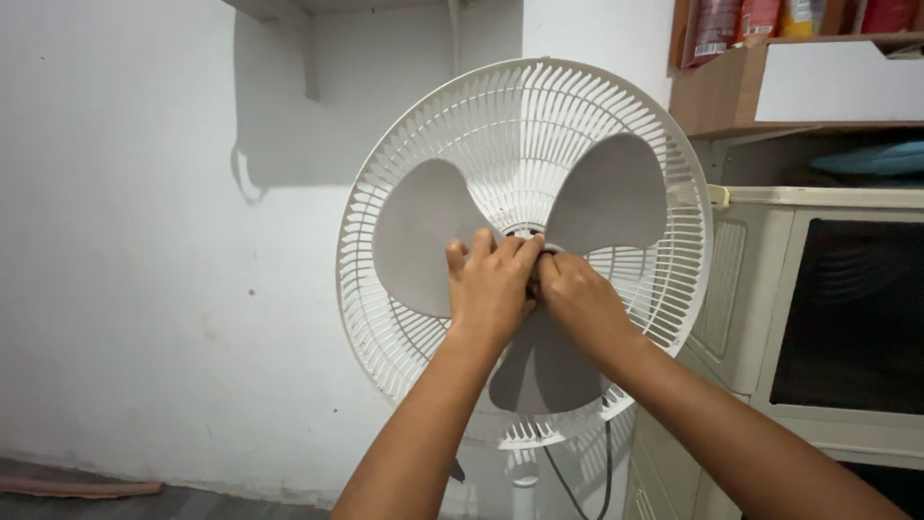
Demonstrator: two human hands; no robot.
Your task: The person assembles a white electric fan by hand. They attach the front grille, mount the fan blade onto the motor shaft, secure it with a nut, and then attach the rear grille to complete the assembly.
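Both hands meet at the fan's hub (527, 234), in front of the white rear grille (577, 96). The left hand (491, 284) curls closed over the hub; the right hand (576, 294) pinches it beside the grey blades (608, 197).

Fan blades (423, 236) sit in front of rear grille (525, 106), against wall (144, 241). Left hand (493, 284) and right hand (577, 299) touch at blade hub, centre of grille. Cabinet (818, 318) just right of fan; cardboard box (770, 87) on top. Cable (563, 481) hangs below grille.
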